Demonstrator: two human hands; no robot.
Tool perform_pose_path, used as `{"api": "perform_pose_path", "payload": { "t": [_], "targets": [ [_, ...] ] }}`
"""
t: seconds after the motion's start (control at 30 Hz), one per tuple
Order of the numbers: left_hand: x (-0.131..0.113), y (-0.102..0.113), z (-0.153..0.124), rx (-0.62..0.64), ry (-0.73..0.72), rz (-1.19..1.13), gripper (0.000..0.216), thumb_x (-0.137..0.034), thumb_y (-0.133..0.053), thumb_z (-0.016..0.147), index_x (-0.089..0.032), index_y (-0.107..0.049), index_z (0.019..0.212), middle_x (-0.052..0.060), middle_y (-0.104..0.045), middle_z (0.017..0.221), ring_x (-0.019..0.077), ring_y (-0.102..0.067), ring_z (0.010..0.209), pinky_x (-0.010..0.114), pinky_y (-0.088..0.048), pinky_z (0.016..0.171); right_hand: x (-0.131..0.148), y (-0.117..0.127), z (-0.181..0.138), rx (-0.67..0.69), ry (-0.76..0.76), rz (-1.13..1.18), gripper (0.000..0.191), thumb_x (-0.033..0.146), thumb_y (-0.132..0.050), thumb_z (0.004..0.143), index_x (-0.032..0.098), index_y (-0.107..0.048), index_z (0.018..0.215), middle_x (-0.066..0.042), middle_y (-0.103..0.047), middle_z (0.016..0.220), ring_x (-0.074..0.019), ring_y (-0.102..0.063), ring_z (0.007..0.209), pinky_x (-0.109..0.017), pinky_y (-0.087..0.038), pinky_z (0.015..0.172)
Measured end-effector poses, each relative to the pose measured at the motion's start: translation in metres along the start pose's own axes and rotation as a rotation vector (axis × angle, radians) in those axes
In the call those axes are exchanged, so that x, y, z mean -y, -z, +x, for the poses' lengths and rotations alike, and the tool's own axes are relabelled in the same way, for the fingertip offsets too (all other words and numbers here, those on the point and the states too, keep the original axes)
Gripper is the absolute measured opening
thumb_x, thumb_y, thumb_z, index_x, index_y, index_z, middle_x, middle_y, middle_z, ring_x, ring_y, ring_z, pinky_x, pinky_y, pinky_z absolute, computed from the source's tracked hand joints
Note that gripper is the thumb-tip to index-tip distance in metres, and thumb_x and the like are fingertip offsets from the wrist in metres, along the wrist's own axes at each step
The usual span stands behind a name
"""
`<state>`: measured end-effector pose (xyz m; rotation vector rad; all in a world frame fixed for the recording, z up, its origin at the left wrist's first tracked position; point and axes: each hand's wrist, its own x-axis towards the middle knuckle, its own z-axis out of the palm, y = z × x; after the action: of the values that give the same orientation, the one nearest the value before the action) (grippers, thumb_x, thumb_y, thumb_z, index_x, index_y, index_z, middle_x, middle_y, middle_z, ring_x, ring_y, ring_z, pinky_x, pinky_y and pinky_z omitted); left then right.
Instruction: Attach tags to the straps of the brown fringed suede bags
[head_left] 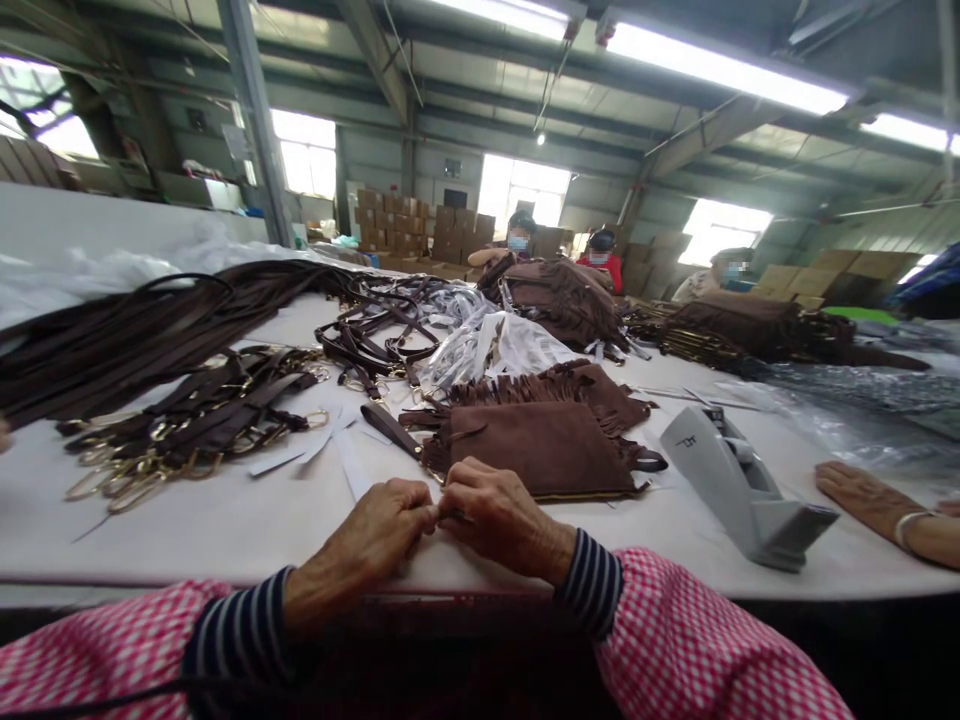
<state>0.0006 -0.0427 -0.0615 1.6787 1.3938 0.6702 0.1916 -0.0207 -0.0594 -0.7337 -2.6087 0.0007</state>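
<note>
Near the table's front edge, my left hand (379,525) and my right hand (501,512) meet with fingers pinched together. Whatever sits between the fingertips is too small and hidden to make out. Just beyond my right hand lies a flat brown pouch (536,450) with a wrist strap (390,430) at its left end. A second brown piece with fringe (577,385) rests behind it. White paper strips (349,460) are on the table past my left hand.
Straps with gold clasps (217,410) and long dark straps (150,330) heap at left. Fringed bags (562,300) pile up behind plastic wrap (495,345). A grey tape dispenser (739,490) stands at right, near another person's hand (855,485). Several people sit across the table.
</note>
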Motion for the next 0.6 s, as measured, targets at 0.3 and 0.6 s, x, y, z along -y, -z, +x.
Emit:
{"api": "perform_pose_path", "payload": {
  "t": [0.3, 0.6],
  "targets": [
    [-0.011, 0.009, -0.004, 0.22, 0.239, -0.254, 0.044, -0.062, -0.048, 0.072, -0.019, -0.058, 0.072, -0.001, -0.056, 0.05, 0.0104, -0.038, 0.034, 0.023, -0.024, 0.038, 0.009, -0.016, 0.0, -0.269, -0.08, 0.005, 0.009, 0.009, -0.057, 0.08, 0.017, -0.061, 0.078, -0.005, -0.061, 0.084, -0.018, -0.054, 0.085, -0.026, -0.045, 0.072],
    [0.015, 0.056, 0.045, -0.135, -0.504, 0.903, 0.037, -0.011, -0.042, 0.086, -0.021, -0.066, 0.112, 0.008, -0.068, 0.115, 0.0245, -0.059, 0.109, 0.037, -0.045, 0.093, -0.017, 0.002, 0.005, -0.559, -0.625, 0.83, 0.015, 0.028, -0.07, 0.078, 0.015, -0.063, 0.075, 0.003, -0.058, 0.066, -0.0104, -0.052, 0.056, -0.021, -0.04, 0.051]
  ]
}}
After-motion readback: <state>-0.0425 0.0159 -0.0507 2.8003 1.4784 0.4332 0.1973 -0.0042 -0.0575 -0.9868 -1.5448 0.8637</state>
